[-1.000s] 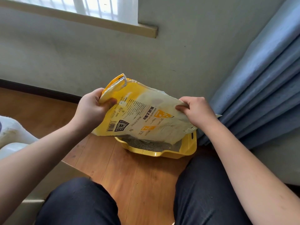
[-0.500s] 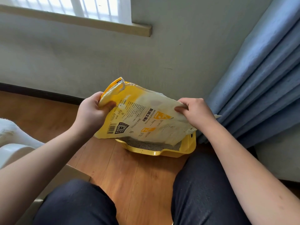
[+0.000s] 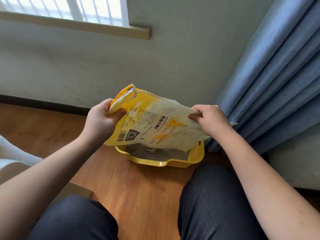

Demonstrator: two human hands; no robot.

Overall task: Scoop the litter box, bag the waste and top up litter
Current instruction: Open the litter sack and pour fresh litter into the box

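Both hands are up on the litter bag (image 3: pixel 155 125) now; left hand (image 3: pixel 102 122) is gripping the yellow top corner w/ thumb curled over the front, right hand (image 3: pixel 210 121) is pinching the pale far edge; bag is hanging tilted, printed side facing the camera, lower edge sitting right over the litter box (image 3: pixel 166 161), apparently just above it, tho contact can't be told from here.

Litter box is sitting on the wood floor (image 3: pixel 138 196) against the wall, just beside the blue curtain (image 3: pixel 270 84); grey litter (image 3: pixel 155 154) is showing inside, approx level in the strip that's visible, most of it hidden behind the bag; something small & white is poking out at the bag's lower edge, too small to make out.

Progress-wise, this is looking like the top-up stage, i.e. the last step; no scoop and no waste bag in view, so scooping & bagging can't be confirmed from here; bag is looking fairly flat and slack, so prob not much left in it; no stream of litter is visible. Still to do, as far as I can judge: finishing the pour, levelling, setting the bag aside.
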